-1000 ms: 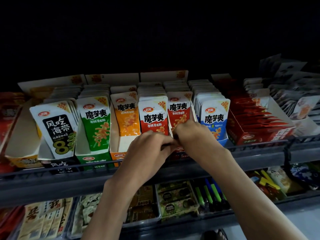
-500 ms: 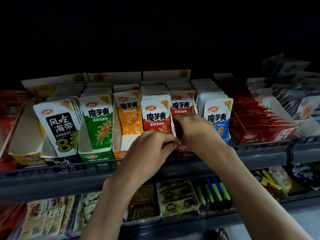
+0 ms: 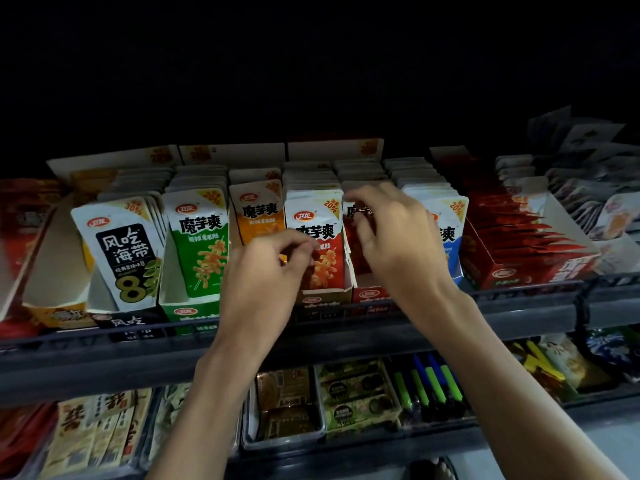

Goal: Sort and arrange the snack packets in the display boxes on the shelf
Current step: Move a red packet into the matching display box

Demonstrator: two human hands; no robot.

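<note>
Your left hand (image 3: pixel 266 271) is raised in front of the orange packet (image 3: pixel 258 213) and the red packet (image 3: pixel 317 237), fingers curled narrow with thumb and forefinger pinched; whether they grip anything cannot be told. Your right hand (image 3: pixel 391 237) covers most of the dark-red packet (image 3: pixel 355 216) and part of the blue packet (image 3: pixel 450 223), fingers loosely spread and holding nothing visible. The packets stand upright in open display boxes (image 3: pixel 325 296) along the front edge of the upper shelf (image 3: pixel 104 355). The seaweed packet (image 3: pixel 126 251) and green packet (image 3: pixel 201 240) stand toward the shelf's left end. At the right end, a red box (image 3: pixel 519 251) holds flat red sachets. Above the shelf everything is dark. The lower shelf's goods (image 3: pixel 349 393) are dim and their labels unreadable.
</note>
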